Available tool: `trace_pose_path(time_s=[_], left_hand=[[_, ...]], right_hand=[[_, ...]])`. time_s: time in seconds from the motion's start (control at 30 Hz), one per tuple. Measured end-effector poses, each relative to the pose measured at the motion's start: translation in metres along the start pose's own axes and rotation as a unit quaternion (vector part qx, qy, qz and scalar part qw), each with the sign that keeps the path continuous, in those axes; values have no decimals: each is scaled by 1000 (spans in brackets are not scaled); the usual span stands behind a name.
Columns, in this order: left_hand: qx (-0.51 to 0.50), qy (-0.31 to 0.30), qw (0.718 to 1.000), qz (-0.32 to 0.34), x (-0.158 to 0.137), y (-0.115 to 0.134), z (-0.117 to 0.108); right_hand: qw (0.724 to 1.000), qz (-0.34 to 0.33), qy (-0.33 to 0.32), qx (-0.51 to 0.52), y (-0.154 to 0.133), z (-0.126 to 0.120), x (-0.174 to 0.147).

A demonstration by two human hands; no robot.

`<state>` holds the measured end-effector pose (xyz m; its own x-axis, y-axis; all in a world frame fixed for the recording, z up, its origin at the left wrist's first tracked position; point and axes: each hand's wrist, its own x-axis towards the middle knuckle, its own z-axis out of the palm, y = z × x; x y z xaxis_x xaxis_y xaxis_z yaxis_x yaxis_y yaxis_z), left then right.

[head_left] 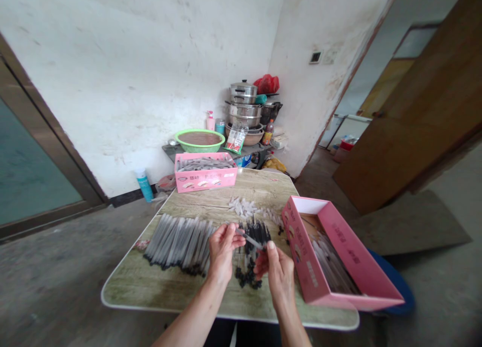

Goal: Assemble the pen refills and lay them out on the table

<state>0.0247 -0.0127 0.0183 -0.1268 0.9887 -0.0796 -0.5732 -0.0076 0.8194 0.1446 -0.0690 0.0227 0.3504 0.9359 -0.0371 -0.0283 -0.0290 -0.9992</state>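
Observation:
My left hand (222, 249) and my right hand (277, 269) hold a slim translucent pen barrel (250, 239) between them, above the table. The left fingertips pinch its upper left end, while the right thumb and fingers close on the lower right end. Left of my hands lies a row of translucent pen barrels (181, 241) with black ends towards me. Dark slim pen parts (258, 232) lie just behind the held barrel. Small black pieces (246, 276) are heaped between my wrists. Farther back, small whitish pieces (243, 207) are scattered.
A pink box (206, 180) full of pen barrels stands at the table's far edge. Another pink box (307, 256), with pen barrels inside, stands on the right. The wood-patterned table (150, 294) has rounded corners. Behind it are a green basin (199, 147) and stacked pots (244, 113).

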Motion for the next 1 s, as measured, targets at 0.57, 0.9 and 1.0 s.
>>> trace_pose_path(time_s=[0.57,0.9,1.0], left_hand=[[-3,10,1000,-20,4,-10,-1],[2,14,1000,-22,5,-10,-3],[9,11,999,-32,5,-13,-4]], right_hand=[[998,-31,-20,-42,1,-7,-2],[999,-39,-30,-23,4,-7,-2],[999,-15,-36,-32,7,-6,-1]])
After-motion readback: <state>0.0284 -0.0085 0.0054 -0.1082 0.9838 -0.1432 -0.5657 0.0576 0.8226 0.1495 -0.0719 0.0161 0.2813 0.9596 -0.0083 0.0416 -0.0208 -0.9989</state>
